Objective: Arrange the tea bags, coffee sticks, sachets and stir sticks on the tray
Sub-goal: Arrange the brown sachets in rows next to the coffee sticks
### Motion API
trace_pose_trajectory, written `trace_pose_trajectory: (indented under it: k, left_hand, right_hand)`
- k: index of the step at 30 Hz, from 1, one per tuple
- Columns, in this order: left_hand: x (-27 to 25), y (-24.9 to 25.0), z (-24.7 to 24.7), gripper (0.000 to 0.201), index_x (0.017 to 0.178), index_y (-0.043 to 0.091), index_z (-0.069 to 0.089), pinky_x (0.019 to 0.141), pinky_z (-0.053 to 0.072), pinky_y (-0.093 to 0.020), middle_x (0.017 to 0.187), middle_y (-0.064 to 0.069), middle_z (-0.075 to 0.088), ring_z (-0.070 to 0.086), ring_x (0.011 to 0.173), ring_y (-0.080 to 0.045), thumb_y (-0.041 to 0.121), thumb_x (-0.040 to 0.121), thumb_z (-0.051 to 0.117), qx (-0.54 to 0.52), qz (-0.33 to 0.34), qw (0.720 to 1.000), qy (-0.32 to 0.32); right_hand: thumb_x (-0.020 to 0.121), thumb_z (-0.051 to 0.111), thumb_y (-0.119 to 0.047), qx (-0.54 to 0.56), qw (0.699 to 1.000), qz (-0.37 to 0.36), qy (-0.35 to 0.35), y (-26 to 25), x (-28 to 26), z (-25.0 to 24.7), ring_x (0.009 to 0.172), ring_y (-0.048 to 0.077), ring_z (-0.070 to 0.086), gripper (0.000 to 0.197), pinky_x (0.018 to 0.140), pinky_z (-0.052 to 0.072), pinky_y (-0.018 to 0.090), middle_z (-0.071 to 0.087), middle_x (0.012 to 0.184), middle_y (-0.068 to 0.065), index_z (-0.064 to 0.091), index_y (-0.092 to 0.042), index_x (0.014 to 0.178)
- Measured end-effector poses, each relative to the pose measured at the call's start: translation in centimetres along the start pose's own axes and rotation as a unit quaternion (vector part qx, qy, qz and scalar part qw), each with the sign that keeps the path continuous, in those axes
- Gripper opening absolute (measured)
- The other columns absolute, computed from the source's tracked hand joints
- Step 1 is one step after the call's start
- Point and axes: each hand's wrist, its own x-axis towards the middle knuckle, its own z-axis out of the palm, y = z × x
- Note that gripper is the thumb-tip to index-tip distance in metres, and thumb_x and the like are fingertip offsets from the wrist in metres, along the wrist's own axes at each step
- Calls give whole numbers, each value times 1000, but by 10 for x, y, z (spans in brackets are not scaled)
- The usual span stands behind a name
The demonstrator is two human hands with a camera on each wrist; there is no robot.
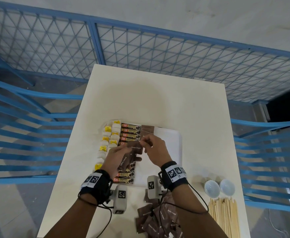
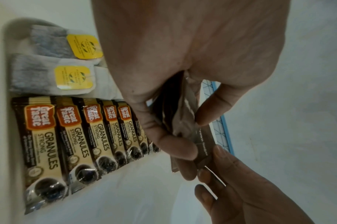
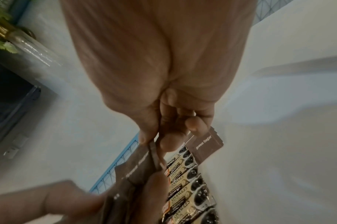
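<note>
several flat brown paper sachets (image 1: 125,160) printed "brown sugar" sit bunched in the left hand (image 1: 114,159), fingers and thumb curled round them above the white rectangular tray (image 1: 173,143). right hand (image 1: 155,150) pinches the top sachet (image 1: 136,147) of that bunch at its upper edge, thumb and forefinger closed on it, other fingers curled.

on the tray: column of paper tea bags with yellow tags (image 1: 109,136) at left edge, tag print too small to read; beside it a row of dark-and-cream foil coffee sticks (image 2: 67,139) reading "great taste granules strong" with an orange-red logo; right of those, a few brown sugar sachets already laid down (image 1: 146,130) at the far end.

off the tray, near table edge: loose heap of brown sachets (image 1: 156,219), bundle of pale wooden stir sticks (image 1: 224,219), two small clear round cups (image 1: 219,188).
</note>
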Motion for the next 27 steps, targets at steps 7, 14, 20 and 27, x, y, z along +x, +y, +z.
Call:
trace_pose_trajectory:
  k: [7, 14, 20, 27]
  left_hand:
    - [-2, -1, 5, 26, 122, 5, 70, 39, 47, -25, 87, -18, 78, 75, 67, -31, 18, 100, 66, 50, 53, 996, 55]
    - [0, -3, 6, 23, 108, 6, 74, 42, 44, -26, 61, -6, 69, 58, 40, -18, 26, 101, 63, 65, 57, 992, 88]
    - [3, -1, 6, 20, 107, 9, 74, 40, 47, -26, 65, -9, 71, 63, 45, -21, 25, 101, 64, 86, 68, 990, 84]
    - [5, -5, -4, 15, 96, 6, 74, 38, 38, -22, 66, -16, 70, 52, 40, -19, 22, 93, 75, 135, 81, 984, 79]
  right_hand:
    - [90, 74, -31, 27, 999, 12, -14, 2, -6, 5, 76, 6, 65, 12, 74, 57, 26, 72, 90, -8, 71, -21, 98]
    - [92, 72, -20, 83, 996, 19, -9, 3, -7, 3, 56, 9, 63, 8, 54, 46, 17, 69, 71, -4, 74, -12, 90]
    - [97, 63, -16, 181, 981, 74, 2, 5, -7, 9, 58, 21, 63, 16, 52, 47, 32, 68, 70, 10, 75, -15, 86]
    - [92, 73, -29, 160, 984, 76, -17, 8, -9, 10, 58, 20, 65, 17, 54, 53, 32, 74, 76, 8, 74, -14, 100]
